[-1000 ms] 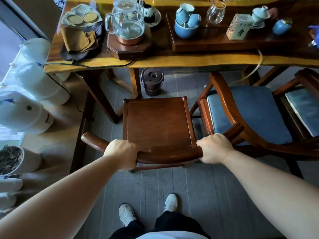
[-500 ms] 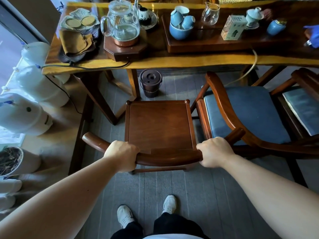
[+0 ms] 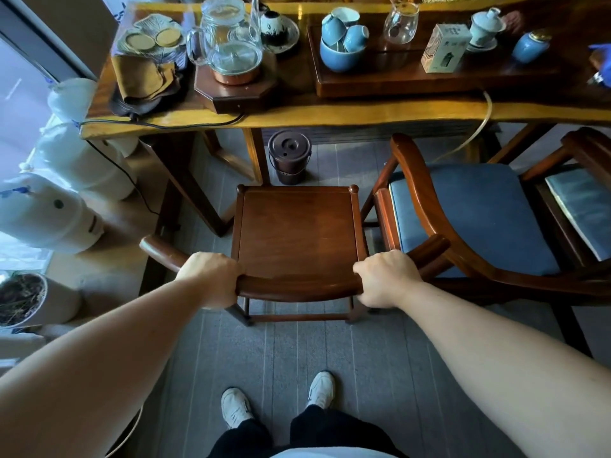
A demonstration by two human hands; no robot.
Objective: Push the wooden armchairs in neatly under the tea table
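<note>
Head view, task item: bare-seat wooden armchair (image 3: 297,233), facing the tea table (image 3: 330,110); its front edge stands just short of the table's near edge, so the seat is not yet under the top.
Head view, left hand: left hand (image 3: 211,279) wrapped tight over the curved top rail, left of the seat's middle.
Head view, right hand: right hand (image 3: 385,277) wrapped tight over the same rail, right of the middle.
Reason for the grip: a hand on either side of centre should let the chair be steered straight and kept from twisting, by my judgement.
Head view, stance: white shoes (image 3: 277,401) directly behind the chair, arms out straight, which suits a forward push.
Head view, obstruction: small dark lidded bucket (image 3: 289,157) on the floor beneath the table, just ahead of the seat, near a table leg (image 3: 256,153); likely to be struck if the chair goes in deep.
Head view, neighbours: blue-cushioned armchair (image 3: 472,216) just beside on the right, its armrest end close to the right hand; a second cushioned armchair (image 3: 582,206) further right. Both stand out from the table.
Head view, tabletop: glass kettle (image 3: 231,44), blue cups (image 3: 344,38), tea tray (image 3: 429,77); breakables that argue for a gentle push.
Progress: first chair in hand, none tucked in.
</note>
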